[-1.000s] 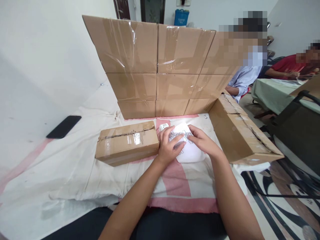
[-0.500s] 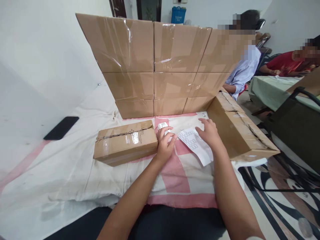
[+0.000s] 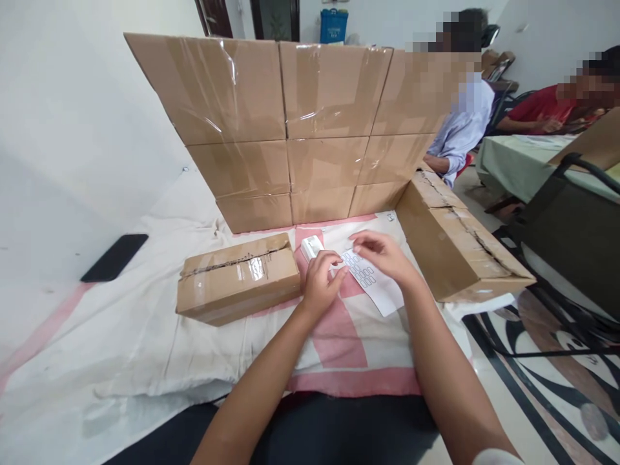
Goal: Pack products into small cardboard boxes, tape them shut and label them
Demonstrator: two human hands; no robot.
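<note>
Bending the left hand [image 3: 321, 279] at the centre of the frame, fingers partly curled, beside a small white box [image 3: 310, 245] and near the left end of a printed sheet [image 3: 383, 299]; cannot tell whether gripping anything with it. Holding the right hand [image 3: 385, 257] above the sheet's upper part, just right of centre, fingers bent towards the thumb; cannot tell if pinching something there. Can see rows of small outlined shapes on the sheet, laid slanting over white and pink cloth [image 3: 203, 355]. Facing a tall cardboard panel [image 3: 329, 110] at upper centre, with a taped carton [image 3: 237, 278] left of centre, another carton [image 3: 465, 245] at right, and a dark phone [image 3: 115, 258] at far left.
</note>
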